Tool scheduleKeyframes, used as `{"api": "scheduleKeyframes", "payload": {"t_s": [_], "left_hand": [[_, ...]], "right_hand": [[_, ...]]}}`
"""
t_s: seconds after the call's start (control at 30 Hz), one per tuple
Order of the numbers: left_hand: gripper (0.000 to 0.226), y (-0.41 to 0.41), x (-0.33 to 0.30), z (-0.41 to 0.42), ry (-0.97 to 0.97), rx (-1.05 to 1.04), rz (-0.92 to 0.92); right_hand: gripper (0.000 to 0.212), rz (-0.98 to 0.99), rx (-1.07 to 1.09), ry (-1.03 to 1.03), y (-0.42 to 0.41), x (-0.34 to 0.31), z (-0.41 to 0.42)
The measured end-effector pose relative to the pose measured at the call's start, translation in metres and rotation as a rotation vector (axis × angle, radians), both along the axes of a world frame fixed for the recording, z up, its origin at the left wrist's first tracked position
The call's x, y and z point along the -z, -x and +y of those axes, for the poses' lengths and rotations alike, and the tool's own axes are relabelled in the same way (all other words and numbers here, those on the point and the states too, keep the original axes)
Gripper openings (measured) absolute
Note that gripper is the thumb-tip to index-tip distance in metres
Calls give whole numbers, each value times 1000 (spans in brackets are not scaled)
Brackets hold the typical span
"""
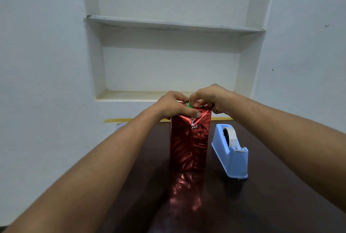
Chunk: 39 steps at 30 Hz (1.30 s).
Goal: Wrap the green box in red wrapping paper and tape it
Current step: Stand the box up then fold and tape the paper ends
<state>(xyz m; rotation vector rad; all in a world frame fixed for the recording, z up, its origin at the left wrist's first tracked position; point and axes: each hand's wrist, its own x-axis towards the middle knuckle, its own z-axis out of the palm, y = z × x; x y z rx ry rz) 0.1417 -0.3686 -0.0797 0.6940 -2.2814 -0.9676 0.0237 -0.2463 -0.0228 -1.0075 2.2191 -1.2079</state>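
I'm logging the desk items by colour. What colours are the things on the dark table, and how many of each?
Red: 1, the wrapping paper around the upright box
Green: 1, the box, only a patch showing at its top
Blue: 1, the tape dispenser
Total: 3

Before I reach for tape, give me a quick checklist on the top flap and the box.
1. Box upright on the table: ok, the red wrapping paper stands vertical.
2. Top end closed: not ok, a bit of green box shows between the hands.
3. Left hand securing the fold: ok, its thumb presses the front flap.
4. Right hand free to fetch tape: not ok, its fingers pinch the paper at the top.
5. Tape dispenser within reach: ok, beside the box on the right.
6. Far-side fold: cannot tell, hidden.
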Motion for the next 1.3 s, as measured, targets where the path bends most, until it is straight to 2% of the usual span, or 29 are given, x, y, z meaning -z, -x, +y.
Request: {"api": "scheduleKeyframes", "payload": {"t_s": [0.17, 0.27, 0.43, 0.57, 0.6, 0.7, 0.77, 0.93, 1.0, 1.1, 1.2, 1.3], "left_hand": [[76, -2, -1, 2, -39, -13, 2], [66, -2, -2, 3, -51, 8, 18], [71, -1, 1, -1, -42, -7, 24], [77, 1, 3, -2, -33, -6, 34], [76, 0, 2, -2, -35, 0, 30], [73, -1, 0, 0, -36, 13, 20], [74, -2, 0, 0, -39, 16, 25], [76, -2, 1, 1, -42, 17, 38], [75, -2, 1, 2, -33, 17, 35], [74, -3, 0, 6, -52, 13, 37], [62, -6, -2, 8, -85, 22, 35], [62, -7, -2, 10, -88, 35, 31]], "right_hand": [[35, 46, 73, 94, 5, 13, -8], [26, 72, 76, 133, 13, 20, -10], [34, -145, -44, 205, 10, 22, -6], [17, -274, -159, 208, 2, 26, 1], [19, -308, -171, 228, 1, 28, 2], [46, -457, -183, 295, 5, 31, 5], [48, -492, -170, 310, 4, 31, 9], [10, -472, -82, 316, 1, 35, 4], [10, -437, -99, 324, 1, 35, 4], [30, -361, -125, 282, 5, 35, 8], [26, -325, -128, 253, 8, 37, 11], [24, -290, -103, 257, 5, 39, 10]]}}
